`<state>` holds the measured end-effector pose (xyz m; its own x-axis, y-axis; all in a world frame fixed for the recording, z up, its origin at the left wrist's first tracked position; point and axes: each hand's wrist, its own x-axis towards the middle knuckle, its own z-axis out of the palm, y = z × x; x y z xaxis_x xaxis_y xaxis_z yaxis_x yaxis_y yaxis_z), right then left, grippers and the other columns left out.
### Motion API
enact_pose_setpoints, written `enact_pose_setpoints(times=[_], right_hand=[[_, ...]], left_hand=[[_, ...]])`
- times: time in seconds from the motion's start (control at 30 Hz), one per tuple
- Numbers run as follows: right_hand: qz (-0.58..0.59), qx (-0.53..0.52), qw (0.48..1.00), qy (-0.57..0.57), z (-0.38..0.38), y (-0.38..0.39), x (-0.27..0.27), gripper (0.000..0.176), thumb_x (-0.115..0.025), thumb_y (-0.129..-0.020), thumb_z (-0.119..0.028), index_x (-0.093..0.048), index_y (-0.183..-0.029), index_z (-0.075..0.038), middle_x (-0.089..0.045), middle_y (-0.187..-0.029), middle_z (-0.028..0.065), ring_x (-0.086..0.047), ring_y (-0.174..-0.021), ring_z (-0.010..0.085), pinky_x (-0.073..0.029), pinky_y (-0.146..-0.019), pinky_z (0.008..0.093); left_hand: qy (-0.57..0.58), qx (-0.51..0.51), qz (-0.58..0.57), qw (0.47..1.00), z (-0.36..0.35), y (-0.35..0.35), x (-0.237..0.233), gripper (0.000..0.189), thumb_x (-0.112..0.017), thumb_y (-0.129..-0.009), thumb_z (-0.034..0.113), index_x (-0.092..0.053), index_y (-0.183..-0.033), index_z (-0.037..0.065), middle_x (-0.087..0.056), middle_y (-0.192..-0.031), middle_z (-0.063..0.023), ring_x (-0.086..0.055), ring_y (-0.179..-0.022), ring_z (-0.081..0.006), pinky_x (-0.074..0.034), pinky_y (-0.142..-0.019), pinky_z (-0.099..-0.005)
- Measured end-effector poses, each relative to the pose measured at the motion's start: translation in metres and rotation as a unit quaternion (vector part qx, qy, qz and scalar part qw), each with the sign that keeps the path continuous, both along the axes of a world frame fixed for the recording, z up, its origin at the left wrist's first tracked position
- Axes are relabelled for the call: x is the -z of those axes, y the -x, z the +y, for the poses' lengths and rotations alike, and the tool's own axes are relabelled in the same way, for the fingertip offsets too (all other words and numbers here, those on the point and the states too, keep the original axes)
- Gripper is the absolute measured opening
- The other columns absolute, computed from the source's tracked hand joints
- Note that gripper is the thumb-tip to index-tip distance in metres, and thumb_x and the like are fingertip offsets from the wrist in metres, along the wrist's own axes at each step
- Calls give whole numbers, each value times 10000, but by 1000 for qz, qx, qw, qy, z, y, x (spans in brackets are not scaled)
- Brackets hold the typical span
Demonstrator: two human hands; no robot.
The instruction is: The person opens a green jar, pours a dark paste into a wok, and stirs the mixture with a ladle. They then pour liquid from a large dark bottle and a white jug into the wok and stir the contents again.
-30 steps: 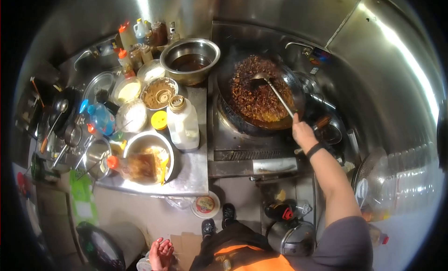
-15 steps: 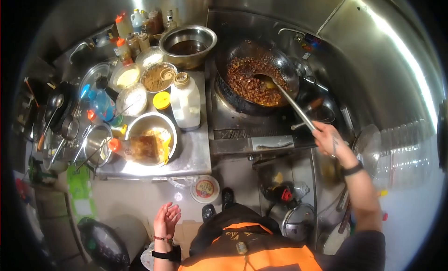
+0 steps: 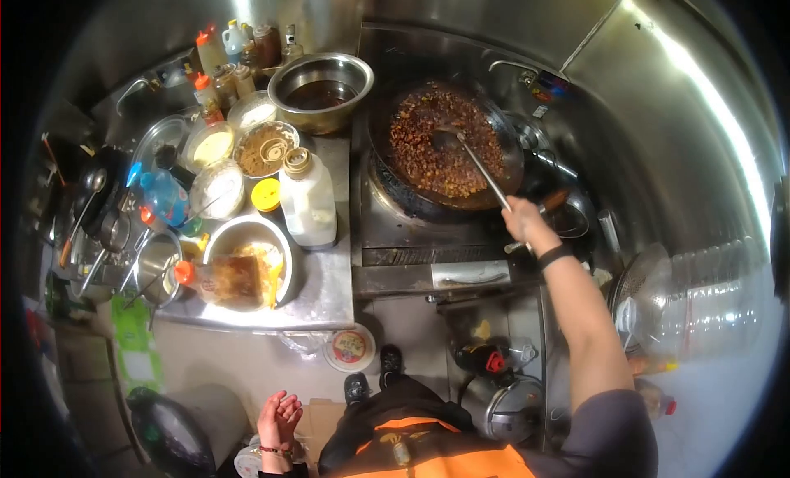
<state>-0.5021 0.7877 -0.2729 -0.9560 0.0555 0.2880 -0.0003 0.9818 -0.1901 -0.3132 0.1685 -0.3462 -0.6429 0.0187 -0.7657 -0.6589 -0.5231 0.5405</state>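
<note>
My right hand [image 3: 529,224] grips the metal handle of a long wok ladle [image 3: 487,172], with the fingers wrapped round it. The ladle's head rests in a large dark wok [image 3: 512,161], among reddish-brown chopped food [image 3: 448,163] in glossy oil. The wok sits on the stove [image 3: 403,231], tilted a little toward the right. Down by my body, my left hand [image 3: 278,418] hangs palm up with loosely bent fingers and holds nothing. It is low over the floor, near a cardboard piece [image 3: 319,420].
Left of the stove, a steel counter [image 3: 325,305] bears a basin of dark liquid [image 3: 321,66], bowls of powders [image 3: 218,147], a white jug [image 3: 309,202] and a bowl with a red-capped bottle [image 3: 234,280] lying across it. A pressure cooker [image 3: 506,408] stands below the stove; a wire strainer [image 3: 638,280] is at right.
My right hand has moved forward and left with the ladle, whose head now lies farther up-left in the food. The view has shifted slightly; my left hand stays low and empty.
</note>
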Motion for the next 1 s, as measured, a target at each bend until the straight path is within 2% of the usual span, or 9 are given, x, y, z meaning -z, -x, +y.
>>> enact_pose_setpoints(times=[0.03, 0.07, 0.27, 0.43, 0.6, 0.7, 0.87, 0.93, 1.0], right_hand=[[-202, 197, 903, 322, -27, -2, -59, 161, -487, -915, -177, -576, -944, -45, -533, -587, 90, -503, -389, 178, -390, -361, 318], [-208, 207, 873, 390, -23, -6, -71, 205, -435, -947, -186, -583, -1035, -75, -417, -557, 10, -377, -353, 88, -305, -312, 270], [-77, 303, 767, 560, -16, 7, -38, 146, -443, -954, -183, -509, -1019, -70, -407, -555, 47, -382, -349, 123, -313, -306, 280], [-147, 231, 700, 660, -64, 51, -16, 154, -482, -942, -193, -456, -963, -43, -476, -584, 79, -446, -387, 147, -385, -330, 301], [-207, 199, 846, 449, -99, -14, -85, 139, -494, -928, -163, -505, -914, -25, -512, -576, 83, -502, -399, 182, -397, -347, 320], [-116, 71, 981, 141, -99, -76, -91, 124, -543, -863, -115, -516, -897, 1, -577, -665, 227, -605, -591, 381, -440, -512, 449], [13, -45, 998, 43, -90, -76, -24, 133, -611, -770, -80, -500, -822, -31, -567, -721, 238, -561, -732, 440, -453, -634, 502], [38, 98, 994, 8, -109, -67, -5, 245, -639, -753, -121, -556, -975, -60, -584, -822, 162, -579, -796, 363, -472, -647, 462], [197, 59, 978, -41, -160, -82, -31, 408, -628, -747, -113, -547, -1144, -70, -554, -882, 140, -557, -790, 334, -482, -688, 444]], left_hand=[[5, 3, -3, 1000, 1, 0, -8, 298, -555, -911, 294, -526, -1105, 70, -643, -973, -100, -620, -864, -212, -494, -775, -357], [10, 4, -6, 1000, 0, 1, -15, 292, -554, -911, 290, -527, -1103, 72, -643, -972, -100, -620, -860, -212, -495, -774, -359], [20, -72, -19, 997, -22, -22, 11, 311, -566, -891, 317, -533, -1085, 76, -632, -965, -112, -617, -868, -223, -500, -778, -366], [17, -43, 18, 999, -9, -32, -15, 314, -569, -890, 317, -531, -1087, 75, -627, -960, -122, -618, -865, -228, -505, -782, -372], [5, -4, 25, 1000, -30, -39, -16, 313, -555, -898, 317, -531, -1092, 73, -631, -990, -121, -611, -884, -227, -500, -791, -373], [-1, 4, 22, 1000, -53, -36, -7, 299, -542, -913, 292, -523, -1104, 64, -638, -991, -117, -616, -879, -224, -500, -806, -372], [-16, 79, 16, 997, -54, -15, 7, 312, -535, -925, 277, -517, -1127, 39, -641, -997, -122, -618, -891, -223, -496, -825, -375], [-11, 128, 9, 992, -44, -6, 4, 336, -537, -926, 289, -516, -1146, 36, -639, -1002, -125, -613, -905, -226, -486, -830, -375], [2, 167, 48, 985, -24, 4, -9, 350, -534, -930, 302, -516, -1158, 37, -638, -1002, -124, -611, -911, -232, -476, -834, -372]])
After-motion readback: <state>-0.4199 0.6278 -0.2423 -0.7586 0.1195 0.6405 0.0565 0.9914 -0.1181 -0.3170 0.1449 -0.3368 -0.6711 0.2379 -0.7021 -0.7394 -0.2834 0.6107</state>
